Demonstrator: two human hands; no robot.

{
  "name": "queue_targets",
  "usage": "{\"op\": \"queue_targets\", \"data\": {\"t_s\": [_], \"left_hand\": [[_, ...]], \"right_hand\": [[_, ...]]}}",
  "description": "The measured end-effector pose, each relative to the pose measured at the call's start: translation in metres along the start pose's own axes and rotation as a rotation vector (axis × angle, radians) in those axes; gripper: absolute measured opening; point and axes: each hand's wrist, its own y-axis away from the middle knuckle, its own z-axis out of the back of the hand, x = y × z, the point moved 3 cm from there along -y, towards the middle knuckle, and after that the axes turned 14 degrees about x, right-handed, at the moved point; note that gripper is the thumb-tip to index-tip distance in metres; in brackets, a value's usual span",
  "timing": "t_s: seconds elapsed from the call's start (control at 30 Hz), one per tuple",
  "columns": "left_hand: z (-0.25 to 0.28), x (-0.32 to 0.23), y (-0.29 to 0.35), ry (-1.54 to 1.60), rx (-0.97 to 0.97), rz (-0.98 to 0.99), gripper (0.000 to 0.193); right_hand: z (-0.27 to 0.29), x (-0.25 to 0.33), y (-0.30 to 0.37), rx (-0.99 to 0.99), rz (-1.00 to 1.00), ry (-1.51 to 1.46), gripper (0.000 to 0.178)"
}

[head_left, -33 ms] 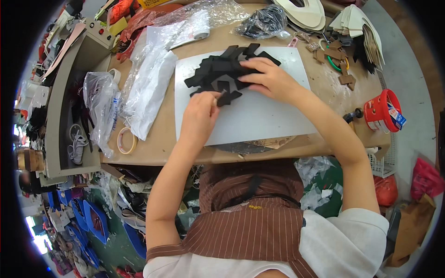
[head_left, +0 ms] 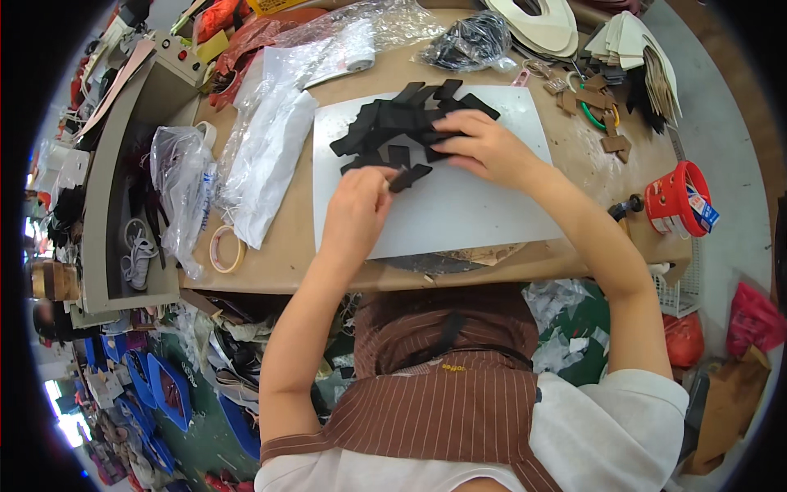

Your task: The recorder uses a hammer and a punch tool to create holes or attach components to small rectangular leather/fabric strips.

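Note:
A loose pile of small black rectangular pieces (head_left: 393, 115), perhaps fabric, lies on a white board (head_left: 459, 205) on the table. My left hand (head_left: 358, 211) is at the pile's near left edge, thumb and fingers pinched at the end of one black piece (head_left: 411, 178). The very tips of those fingers are partly hidden. Across the pile, my right hand (head_left: 492, 150) reaches in from the right with its fingers extended and apart, their tips touching the black pieces. Nothing shows gripped in it.
Left of the board lie crumpled white sheeting (head_left: 266, 172), a clear plastic bag (head_left: 182, 176) and a tape roll (head_left: 226, 248). A bagged black bundle (head_left: 467, 41) sits behind. To the right are brown scraps (head_left: 590, 100) and a red bucket (head_left: 666, 205).

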Motion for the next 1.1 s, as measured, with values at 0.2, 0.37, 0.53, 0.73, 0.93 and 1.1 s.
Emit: {"op": "queue_targets", "data": {"t_s": [0.2, 0.37, 0.53, 0.73, 0.93, 1.1], "left_hand": [[-0.007, -0.009, 0.034, -0.066, 0.03, -0.159, 0.021], [0.005, -0.009, 0.049, 0.007, -0.001, -0.007, 0.031], [-0.01, -0.016, 0.036, 0.049, 0.028, 0.103, 0.035], [-0.001, -0.007, 0.04, 0.103, 0.138, 0.063, 0.035], [0.014, -0.002, 0.058, 0.069, 0.113, 0.15, 0.039], [0.011, -0.009, 0.054, 0.029, 0.046, 0.078, 0.042]], "right_hand": [[0.02, 0.048, 0.056, -0.02, -0.107, -0.075, 0.033], [0.034, 0.043, 0.094, -0.094, -0.427, -0.262, 0.027], [0.032, 0.056, 0.087, -0.139, -0.452, -0.814, 0.031], [0.017, 0.075, 0.052, -0.003, -0.327, -0.625, 0.035], [0.024, 0.072, 0.055, -0.129, -0.316, -0.301, 0.034], [0.011, 0.078, 0.07, -0.053, -0.257, -0.125, 0.034]]}}
